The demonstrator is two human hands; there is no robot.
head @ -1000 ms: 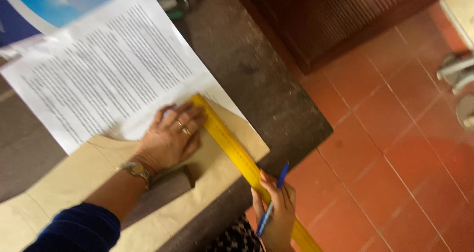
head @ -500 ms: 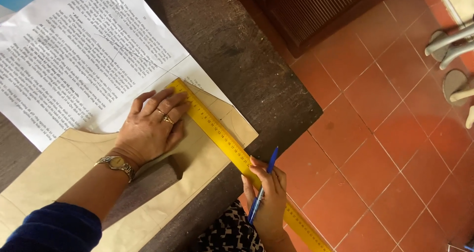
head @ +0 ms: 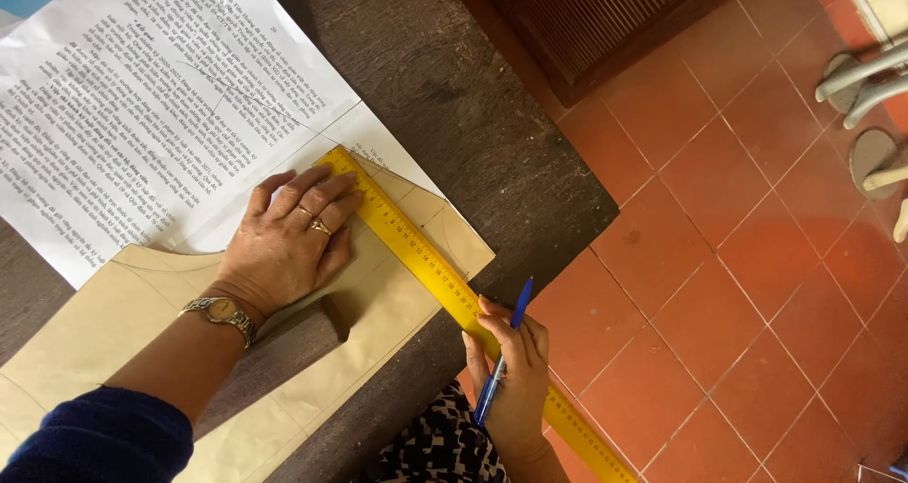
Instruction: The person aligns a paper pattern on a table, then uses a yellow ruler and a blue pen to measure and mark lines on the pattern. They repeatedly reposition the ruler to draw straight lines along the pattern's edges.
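Your left hand [head: 288, 242] lies flat, fingers spread out, on the brown paper [head: 378, 294] and the printed sheet [head: 142, 95] on the dark desk [head: 445, 86]. It presses the top end of the yellow ruler [head: 426, 261]. Your right hand [head: 511, 369] holds the ruler past the desk edge, fingers closed around a blue pen [head: 501, 360].

Home workroom, terracotta floor tiles [head: 757, 284], worn table [head: 454, 105]
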